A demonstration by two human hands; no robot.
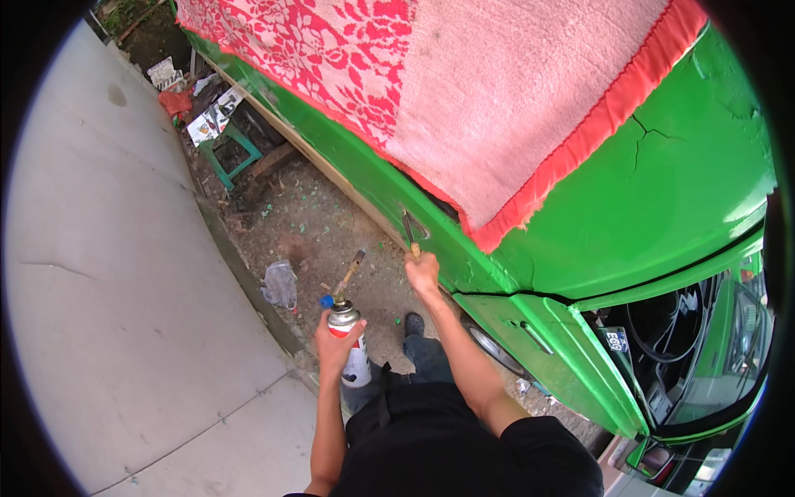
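Note:
My left hand (333,348) is wrapped round a gas torch (356,369), a white and red canister with a blue knob and a long brass-coloured nozzle that points up and away. No flame can be made out at its tip. In my right hand (423,272) is a scraper (415,247) with a wooden handle. Its dark blade reaches the side of a green van (364,182), beside a small bare, dull patch in the paint. Whether the blade presses on the metal I cannot tell.
A pink and red blanket (497,108) drapes over the van's cracked green roof. On the right is the front door (538,331). A pale wall (124,248) bounds the left. A green stool (232,157), a plastic bag (281,283) and green flakes lie along the narrow dirt strip.

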